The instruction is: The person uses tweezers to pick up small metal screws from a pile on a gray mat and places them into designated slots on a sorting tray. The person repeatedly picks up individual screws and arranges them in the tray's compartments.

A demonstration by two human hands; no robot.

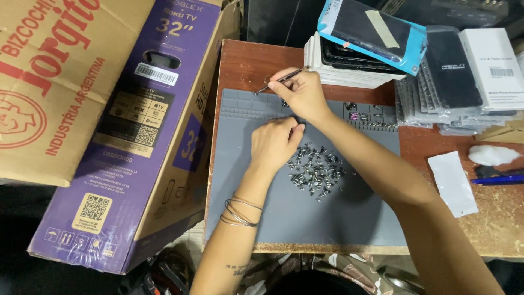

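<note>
Two cardboard boxes are leaning at the far left: a tan printed carton [52, 82] and, overlapping it, a tall purple flat-screen television box [139, 142] that is pressing against the edge of the reddish-brown wooden table [245, 63]. A grey silicone work mat [305, 218] with moulded compartments along its top edge is covering most of the table in front of the person.

On the mat, the left hand [273, 143], with thin wire bangles [240, 212] at the wrist, is resting knuckles up with its fingers curled down and pinched together near the mat; whatever it is pinching is hidden under the fingers. Just right of it, a loose heap of small silver metal parts [315, 172] is lying spread across the middle of the mat, shiny, tiny and jumbled, too small to tell apart.

Above, the right hand [303, 93] is gripping slim dark metal tweezers [281, 80] between thumb and fingertips, their tip pointing left over the top edge of the mat.

Further right, a stack of flat white and black boxed phone screens [349, 65] is sitting at the back, with a blue-edged package [371, 33] lying tilted on top. A white paper slip [453, 183], a wad of white cotton [491, 155] and a blue pen [499, 179] are lying at the right edge.
</note>
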